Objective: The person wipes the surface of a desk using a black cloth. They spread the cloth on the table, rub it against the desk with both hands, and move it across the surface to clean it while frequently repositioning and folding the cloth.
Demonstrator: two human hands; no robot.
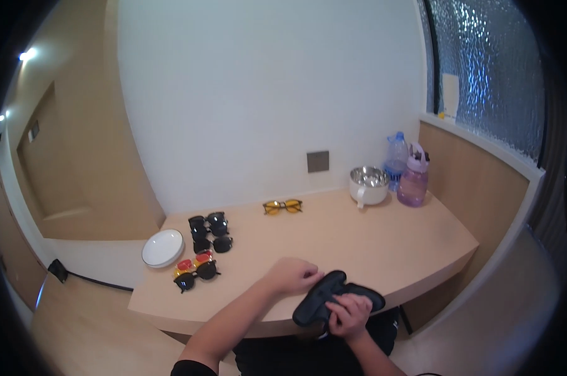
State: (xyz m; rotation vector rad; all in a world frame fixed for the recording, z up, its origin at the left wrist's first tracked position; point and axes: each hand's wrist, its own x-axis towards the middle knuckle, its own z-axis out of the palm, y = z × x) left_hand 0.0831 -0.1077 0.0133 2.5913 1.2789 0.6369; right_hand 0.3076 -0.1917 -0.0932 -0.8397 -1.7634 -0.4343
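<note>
My right hand holds a black glasses case that lies open over the front edge of the table, its two padded halves spread. The fingers of that hand rest on the inside of the case. Beside the case's upper edge, my left hand is closed with the fingers curled under; whatever it may hold is hidden. To the left, several pairs of dark sunglasses stand in a column, with red and yellow lenses partly behind the nearest black pair. Yellow-lensed glasses lie near the wall.
A white plate sits at the table's left edge. At the back right are a white cup with a steel inside, a clear blue bottle and a purple bottle. A wooden partition borders the right side.
</note>
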